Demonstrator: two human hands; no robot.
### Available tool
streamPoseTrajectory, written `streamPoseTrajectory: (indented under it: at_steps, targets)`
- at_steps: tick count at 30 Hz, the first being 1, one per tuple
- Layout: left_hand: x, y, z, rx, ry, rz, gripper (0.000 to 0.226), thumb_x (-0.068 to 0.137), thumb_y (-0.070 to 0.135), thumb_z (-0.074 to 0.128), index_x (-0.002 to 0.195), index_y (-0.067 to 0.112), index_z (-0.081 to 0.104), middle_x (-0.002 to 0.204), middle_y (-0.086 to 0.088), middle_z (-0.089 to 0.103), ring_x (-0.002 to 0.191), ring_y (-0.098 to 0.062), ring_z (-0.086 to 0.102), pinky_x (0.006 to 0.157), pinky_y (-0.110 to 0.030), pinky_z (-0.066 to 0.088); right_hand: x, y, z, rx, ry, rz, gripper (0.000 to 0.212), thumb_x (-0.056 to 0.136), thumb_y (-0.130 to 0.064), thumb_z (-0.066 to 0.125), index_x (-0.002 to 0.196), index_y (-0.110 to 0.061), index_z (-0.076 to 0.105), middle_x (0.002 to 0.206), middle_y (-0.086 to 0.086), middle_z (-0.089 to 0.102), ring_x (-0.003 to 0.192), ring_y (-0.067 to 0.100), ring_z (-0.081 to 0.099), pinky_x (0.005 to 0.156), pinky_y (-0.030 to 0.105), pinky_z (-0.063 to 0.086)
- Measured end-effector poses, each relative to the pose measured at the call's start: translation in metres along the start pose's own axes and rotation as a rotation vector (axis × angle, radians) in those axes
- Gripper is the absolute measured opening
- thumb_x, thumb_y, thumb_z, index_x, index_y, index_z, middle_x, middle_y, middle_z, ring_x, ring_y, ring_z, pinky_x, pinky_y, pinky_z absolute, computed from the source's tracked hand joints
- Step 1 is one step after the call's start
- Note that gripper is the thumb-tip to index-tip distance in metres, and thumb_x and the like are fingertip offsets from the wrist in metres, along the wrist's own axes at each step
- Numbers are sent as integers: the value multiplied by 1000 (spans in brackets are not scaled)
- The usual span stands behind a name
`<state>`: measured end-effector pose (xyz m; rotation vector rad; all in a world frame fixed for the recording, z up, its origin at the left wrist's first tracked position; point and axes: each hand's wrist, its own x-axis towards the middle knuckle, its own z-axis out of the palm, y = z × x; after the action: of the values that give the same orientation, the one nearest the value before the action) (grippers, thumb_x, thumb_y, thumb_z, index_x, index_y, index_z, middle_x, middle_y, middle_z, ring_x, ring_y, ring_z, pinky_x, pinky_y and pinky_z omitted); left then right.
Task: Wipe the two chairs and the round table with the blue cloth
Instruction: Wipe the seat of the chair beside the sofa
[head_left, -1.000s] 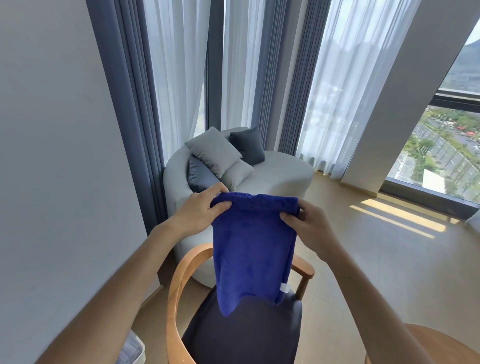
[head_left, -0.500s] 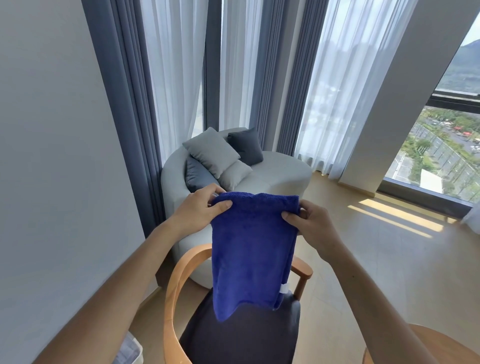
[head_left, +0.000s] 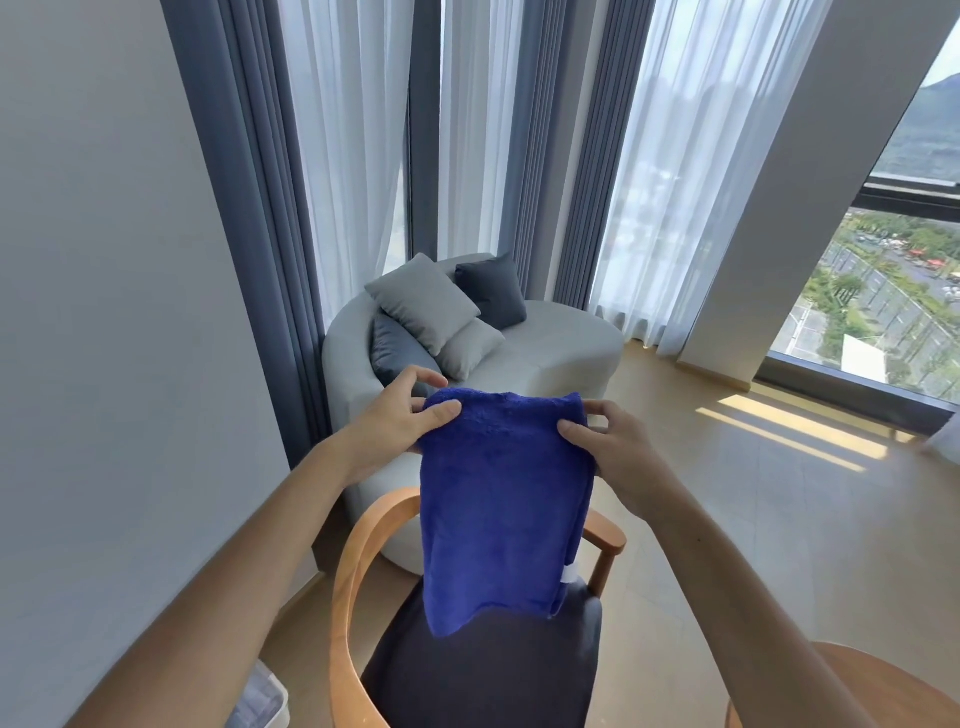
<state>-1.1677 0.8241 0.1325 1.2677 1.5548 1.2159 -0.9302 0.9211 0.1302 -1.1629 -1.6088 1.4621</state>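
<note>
Blue cloth (head_left: 506, 499) hanging below both hands' grip

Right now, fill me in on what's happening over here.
A person holds a blue cloth up by its top edge, the left hand pinching one corner and the right hand the other. The cloth hangs down over a wooden chair with a dark seat, not touching it as far as I can tell. Wiping has not begun. A wooden edge, perhaps the round table, shows at lower right.

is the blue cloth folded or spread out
Folded, it seems: the blue terry cloth hangs as a narrow doubled strip, its top edge pinched by the left hand and right hand, above the dark-cushioned wooden chair.
</note>
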Motion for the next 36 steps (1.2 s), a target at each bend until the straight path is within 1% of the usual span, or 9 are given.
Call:
streamPoseTrajectory:
  at_steps: [5, 8, 12, 16, 20, 23, 27, 32, 36]
  targets:
    - [-7, -5, -9, 42, -187, -13, 74, 75, -13, 68, 131, 29, 43, 110, -9, 67, 100, -25, 66, 88, -36, 56, -4, -2, -4, 161, -191, 122, 27, 85, 9, 63, 110, -2, 63, 100, 12, 69, 90, 24, 65, 89, 42, 52]
    - [-6, -6, -5, 177, -51, 30, 67, 78, -9, 68, 131, 27, 47, 110, -1, 66, 102, -18, 65, 89, -31, 55, -6, -3, -5, 61, -246, 71, 49, 71, 25, 60, 103, -12, 65, 102, 13, 69, 88, 24, 64, 89, 42, 53]
    - [-4, -5, -3, 479, 81, 158, 51, 87, 5, 65, 132, 25, 50, 110, 8, 65, 97, -6, 62, 80, -10, 48, -8, 0, 0, -162, -100, -89, 53, 71, 22, 59, 110, -14, 63, 99, 9, 69, 88, 23, 61, 85, 41, 54]
    - [-6, -5, 0, 583, 128, 217, 40, 95, 12, 55, 128, 33, 47, 102, -6, 68, 93, -23, 65, 86, -35, 53, -9, 0, 2, -347, 39, -237, 43, 76, 7, 62, 111, -19, 62, 94, 1, 68, 90, 22, 63, 79, 40, 56]
    - [-6, -6, 2, 541, 159, 230, 45, 98, 18, 50, 133, 41, 36, 94, -13, 64, 82, -24, 64, 83, -41, 53, -8, -4, 0, -511, 125, -283, 35, 83, -11, 63, 115, -24, 54, 91, -1, 67, 84, 19, 62, 72, 36, 52]
    - [-6, -3, 4, 417, 167, 210, 50, 100, 20, 47, 135, 51, 28, 82, -16, 61, 77, -27, 63, 77, -44, 58, -8, -6, 1, -399, 120, -233, 39, 88, -13, 62, 121, -25, 45, 95, 5, 67, 88, 20, 63, 75, 39, 55]
    - [-5, -1, 4, 337, 226, 182, 29, 102, 18, 40, 116, 43, 43, 83, -27, 53, 71, -34, 53, 70, -50, 54, -10, -9, 2, -151, 93, -63, 44, 89, -20, 67, 126, -21, 42, 100, 12, 64, 92, 24, 63, 77, 38, 57]
    - [-10, 2, 1, 214, 164, 122, 15, 100, 15, 47, 99, 27, 55, 93, -9, 60, 81, -23, 56, 76, -44, 54, -13, -15, -3, 26, -87, 47, 59, 73, 11, 73, 121, -17, 49, 108, 23, 64, 90, 28, 64, 80, 40, 57]
    - [-17, 0, -4, 221, -3, 114, 51, 80, -2, 69, 113, 32, 51, 109, -3, 60, 95, -19, 64, 85, -28, 56, -17, -11, -3, -220, -17, -82, 61, 73, 13, 69, 124, -16, 54, 101, 11, 66, 89, 21, 62, 66, 21, 52]
